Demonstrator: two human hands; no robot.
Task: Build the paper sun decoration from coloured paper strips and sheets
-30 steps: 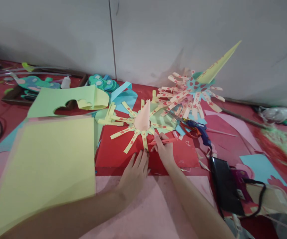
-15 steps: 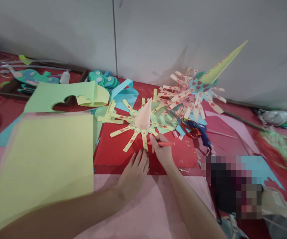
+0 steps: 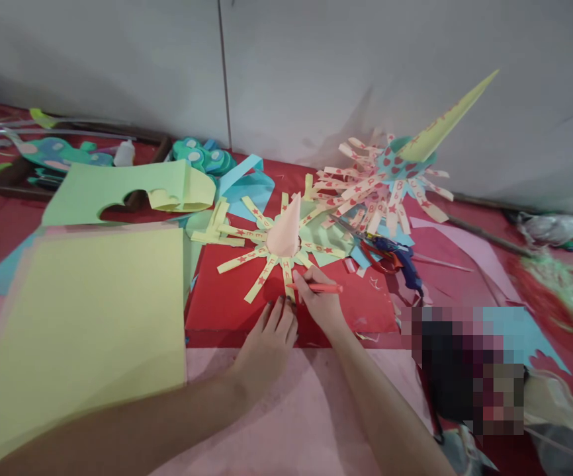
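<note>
A paper craft with a pale pink cone [image 3: 284,231] in its middle lies on a red board [image 3: 221,301]. Yellow paper strips [image 3: 261,281] with red letters and stars fan out around the cone. My right hand [image 3: 322,301] is closed around a red marker [image 3: 323,288], whose tip is at the strip lettered "Hh" [image 3: 288,274]. Flat on the board, my left hand [image 3: 274,330] has its fingers stretched out, fingertips at the lower end of that same strip.
Large yellow paper sheets [image 3: 92,317] lie at left, below a green cut-out sheet [image 3: 118,185]. A taller cone craft [image 3: 400,168] stands at back right, near scissors [image 3: 380,258] and a blue glue gun [image 3: 403,261]. A wooden tray [image 3: 13,188] is at back left.
The marker tip has shifted slightly left on the "Hh" strip, along with my right hand. My left hand keeps its place. The whole view has moved a little.
</note>
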